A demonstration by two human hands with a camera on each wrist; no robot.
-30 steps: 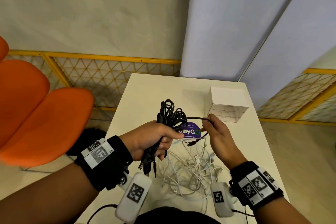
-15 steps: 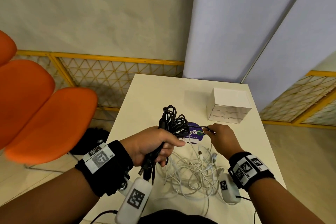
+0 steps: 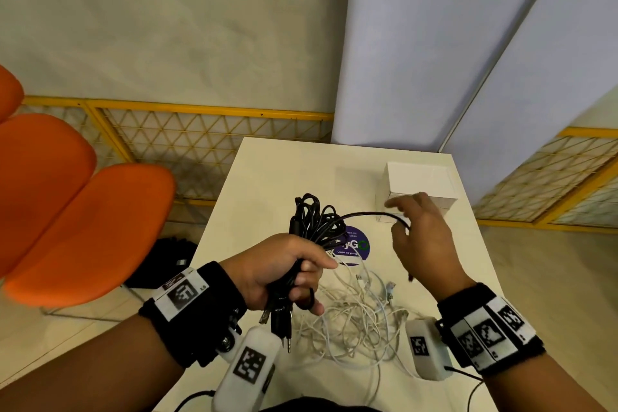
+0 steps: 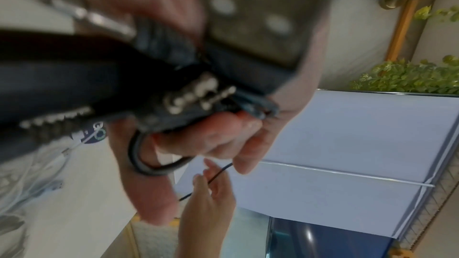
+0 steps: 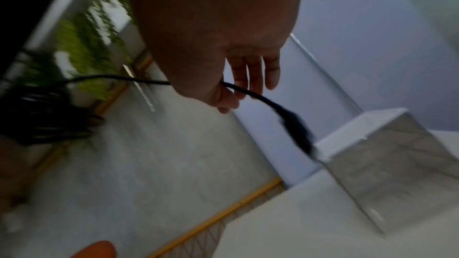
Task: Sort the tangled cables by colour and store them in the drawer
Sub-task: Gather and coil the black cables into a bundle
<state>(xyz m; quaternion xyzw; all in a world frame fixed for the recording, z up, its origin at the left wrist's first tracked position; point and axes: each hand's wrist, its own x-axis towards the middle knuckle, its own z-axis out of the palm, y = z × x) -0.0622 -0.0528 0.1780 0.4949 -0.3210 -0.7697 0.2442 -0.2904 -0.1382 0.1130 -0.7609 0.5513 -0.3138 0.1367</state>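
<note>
My left hand (image 3: 287,267) grips a bundle of black cables (image 3: 316,221) upright over the white table (image 3: 267,177), and their plugs (image 3: 279,321) hang below my fist. One black strand (image 3: 368,213) runs right from the bundle to my right hand (image 3: 406,226), which pinches it while the other fingers stay spread. In the right wrist view that strand (image 5: 250,93) passes my fingers and ends in a blurred plug (image 5: 298,134) near the white drawer box (image 5: 387,164). A tangle of white cables (image 3: 354,314) lies on the table below both hands. The drawer box (image 3: 421,184) stands at the back right.
A purple round sticker (image 3: 356,244) lies on the table under the bundle. Orange chairs (image 3: 67,211) stand to the left beside a yellow mesh fence (image 3: 200,137). Pale blue panels (image 3: 434,43) rise behind the table. A dark bag (image 3: 167,257) sits on the floor.
My right hand has risen and moved right toward the drawer box, drawing one black strand out of the bundle. My left hand keeps its grip on the bundle.
</note>
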